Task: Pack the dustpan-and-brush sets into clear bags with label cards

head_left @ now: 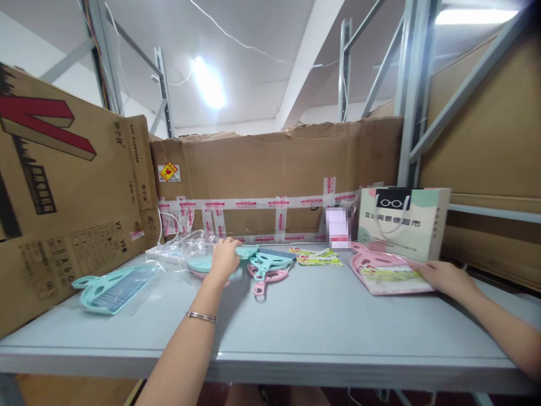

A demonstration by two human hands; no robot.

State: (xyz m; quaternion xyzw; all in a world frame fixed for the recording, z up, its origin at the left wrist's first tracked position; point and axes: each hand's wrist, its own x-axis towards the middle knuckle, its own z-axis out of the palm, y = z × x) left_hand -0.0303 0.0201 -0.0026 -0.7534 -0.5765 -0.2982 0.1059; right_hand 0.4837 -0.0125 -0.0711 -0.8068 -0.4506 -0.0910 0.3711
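My left hand [226, 260] is closed over a teal dustpan [199, 263] in a stack on the table, with pink pieces beneath it; the fingertips are partly hidden. Just right of it lie teal hand brushes [273, 260] with blue bristles, above a pink brush [276, 276]. My right hand [448, 276] grips the right edge of a clear bag holding a pink dustpan set [372, 259], with a yellow-green card inside. At the left lies a bagged teal dustpan and brush [116, 287], apart from both hands.
Yellow-green cards [316, 257] lie mid-table near a propped white phone-like panel [338, 228]. A paper shopping bag [403, 225] stands behind my right hand. Clear plastic bags [181, 246] lie back left. Cardboard boxes [262, 169] wall the back and left; metal shelf posts rise behind.
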